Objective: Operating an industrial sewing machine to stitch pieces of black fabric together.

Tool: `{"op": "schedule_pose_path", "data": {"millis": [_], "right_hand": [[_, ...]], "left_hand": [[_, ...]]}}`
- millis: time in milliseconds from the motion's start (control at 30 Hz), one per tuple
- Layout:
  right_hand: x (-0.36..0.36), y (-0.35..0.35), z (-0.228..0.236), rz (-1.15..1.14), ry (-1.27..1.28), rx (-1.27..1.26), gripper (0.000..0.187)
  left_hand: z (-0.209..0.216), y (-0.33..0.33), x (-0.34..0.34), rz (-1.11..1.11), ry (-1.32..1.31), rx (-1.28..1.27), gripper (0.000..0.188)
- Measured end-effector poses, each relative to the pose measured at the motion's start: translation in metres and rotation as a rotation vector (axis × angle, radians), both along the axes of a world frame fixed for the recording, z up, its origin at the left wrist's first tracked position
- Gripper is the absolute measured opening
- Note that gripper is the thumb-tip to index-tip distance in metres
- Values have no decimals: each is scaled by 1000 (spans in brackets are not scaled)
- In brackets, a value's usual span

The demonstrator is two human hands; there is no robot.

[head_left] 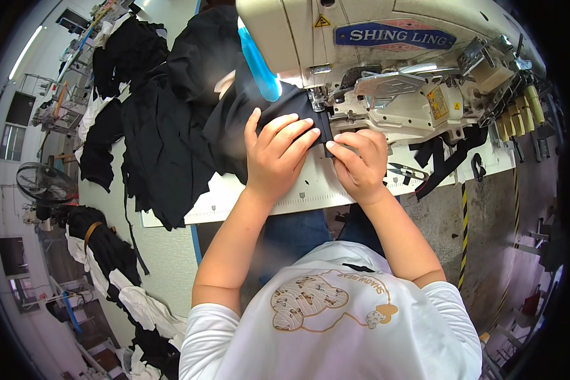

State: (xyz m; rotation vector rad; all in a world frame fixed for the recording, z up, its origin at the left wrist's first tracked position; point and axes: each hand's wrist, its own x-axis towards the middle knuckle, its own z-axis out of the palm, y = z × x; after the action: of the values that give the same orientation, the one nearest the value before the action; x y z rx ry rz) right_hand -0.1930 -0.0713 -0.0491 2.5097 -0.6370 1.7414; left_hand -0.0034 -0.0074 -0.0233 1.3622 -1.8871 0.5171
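Note:
Black fabric (225,130) is spread over the machine table, its right edge running under the presser foot (318,101) of a cream sewing machine (373,19). My left hand (277,149) lies flat on this fabric, fingers spread and pointing toward the needle area. At the edge of the cloth, just right of the foot, my right hand (361,161) pinches the fabric between thumb and fingers. Both hands are close together in front of the foot. The part of the edge beneath my right fingertips is hidden.
Thread snips (406,172) and black strips (440,168) lie at the table's right. A blue strip-shaped piece (259,66) hangs left of the machine head. Piled black garments (164,126) cover the left side. A ruler-marked edge (285,206) runs along the table's front. Farther left stands a fan (44,183).

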Motion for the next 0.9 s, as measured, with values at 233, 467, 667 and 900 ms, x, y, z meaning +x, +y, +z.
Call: {"op": "schedule_pose_path", "data": {"millis": [233,467,667,900], "right_hand": [[5,-8,1,-16,27,9,40],[5,-9,4,-32,34,-5,39],[10,-12,8,-60,43,-31,36],[12,-12,10,-87,44,-21,35]], "left_hand": [[1,-6,2,47,1,-1,27],[0,-5,8,21,-50,-54,24],[4,-9,9,54,-20,-10,22],[8,-10,12,47,-18,8,24]]}}
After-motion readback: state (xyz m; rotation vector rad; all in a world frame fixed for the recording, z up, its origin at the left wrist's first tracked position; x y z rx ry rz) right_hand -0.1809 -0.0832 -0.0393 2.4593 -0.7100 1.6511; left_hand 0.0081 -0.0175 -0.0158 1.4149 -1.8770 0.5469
